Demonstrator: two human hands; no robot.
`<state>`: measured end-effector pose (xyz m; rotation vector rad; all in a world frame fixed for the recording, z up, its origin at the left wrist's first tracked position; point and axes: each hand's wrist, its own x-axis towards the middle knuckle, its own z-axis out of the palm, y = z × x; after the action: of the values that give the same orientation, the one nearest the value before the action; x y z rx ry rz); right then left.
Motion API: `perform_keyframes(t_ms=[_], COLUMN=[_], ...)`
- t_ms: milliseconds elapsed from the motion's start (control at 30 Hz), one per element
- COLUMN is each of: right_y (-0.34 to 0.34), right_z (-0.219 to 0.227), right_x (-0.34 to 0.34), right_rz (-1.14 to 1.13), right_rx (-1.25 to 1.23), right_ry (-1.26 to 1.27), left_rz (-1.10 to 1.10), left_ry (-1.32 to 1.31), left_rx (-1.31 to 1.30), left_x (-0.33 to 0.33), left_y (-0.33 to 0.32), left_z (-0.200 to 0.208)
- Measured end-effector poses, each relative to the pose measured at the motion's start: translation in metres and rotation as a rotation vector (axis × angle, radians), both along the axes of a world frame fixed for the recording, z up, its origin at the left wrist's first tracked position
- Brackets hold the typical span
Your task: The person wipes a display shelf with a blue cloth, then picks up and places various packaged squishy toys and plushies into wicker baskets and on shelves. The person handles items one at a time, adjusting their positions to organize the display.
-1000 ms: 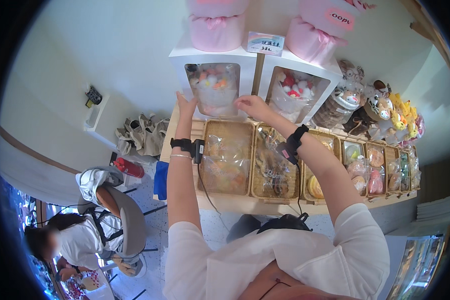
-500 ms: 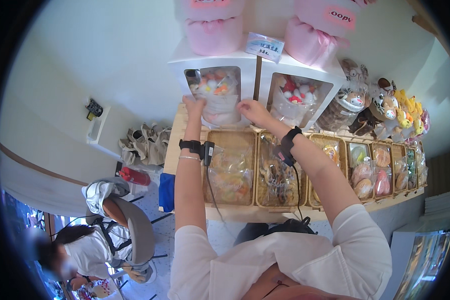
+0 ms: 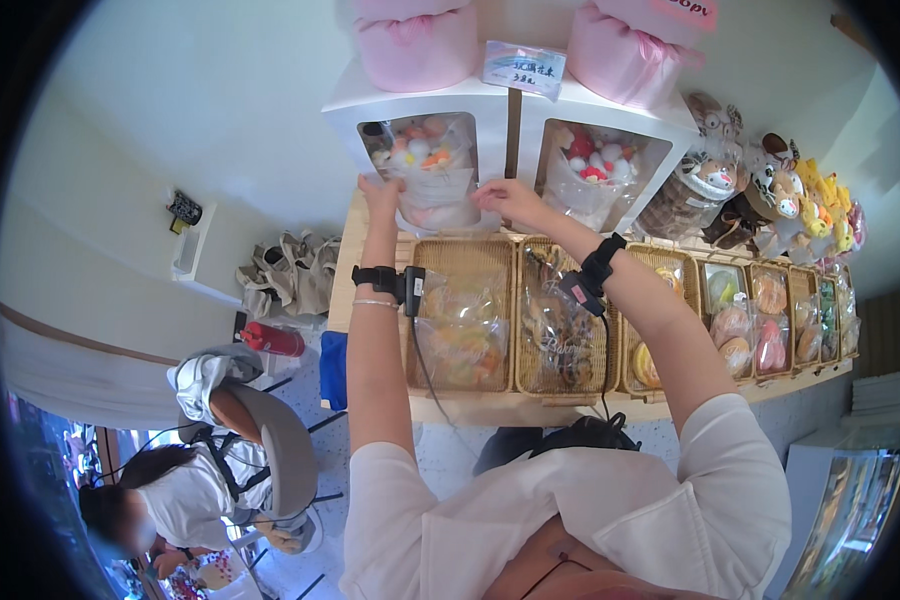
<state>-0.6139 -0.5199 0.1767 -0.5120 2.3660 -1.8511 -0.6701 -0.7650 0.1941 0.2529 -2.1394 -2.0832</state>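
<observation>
Held thing: a clear plastic bag of small round pastel toys (image 3: 425,175) is seen in the left of 2 white box-shaped shelf compartments (image 3: 420,100), above a row of woven baskets.
Left hand: the left hand (image 3: 382,195) is pressed against the bag's left edge, fingers up — whether they are closed on the plastic cannot be told.
Right hand: the right hand (image 3: 507,200) is laid at the bag's lower right corner; its closure cannot be told either.
Key relation: the bag lies straight ahead between the 2 hands, its long axis upright; the left hand is slightly nearer.
Surroundings: a second clear bag of red and white toys (image 3: 595,170) is set in the right compartment; wrapped goods fill the woven wicker baskets (image 3: 465,310) — a crouching person in white (image 3: 195,480) is seen at lower left.
</observation>
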Motion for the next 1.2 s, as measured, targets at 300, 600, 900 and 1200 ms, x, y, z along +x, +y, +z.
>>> perform_keyframes(t_ms=[300,600,900,1200], right_y=[0.087,0.112,0.065,0.063], right_z=[0.036,0.128,0.21,0.233], right_x=[0.074,0.118,-0.004,-0.031], right_rz=[-0.009,-0.465,-0.602,-0.408], right_rx=[-0.034,0.107,0.719,0.541], right_ry=[-0.208,0.278,0.881,0.242], left_rz=[0.018,0.246,-0.088,-0.162], left_ry=[-0.003,0.645,1.119,1.204], left_rx=[0.126,-0.16,-0.615,-0.726], left_x=[0.009,0.058,0.078,0.068], left_y=[-0.01,0.02,0.089,0.106], left_z=[0.011,0.065,0.134,0.136])
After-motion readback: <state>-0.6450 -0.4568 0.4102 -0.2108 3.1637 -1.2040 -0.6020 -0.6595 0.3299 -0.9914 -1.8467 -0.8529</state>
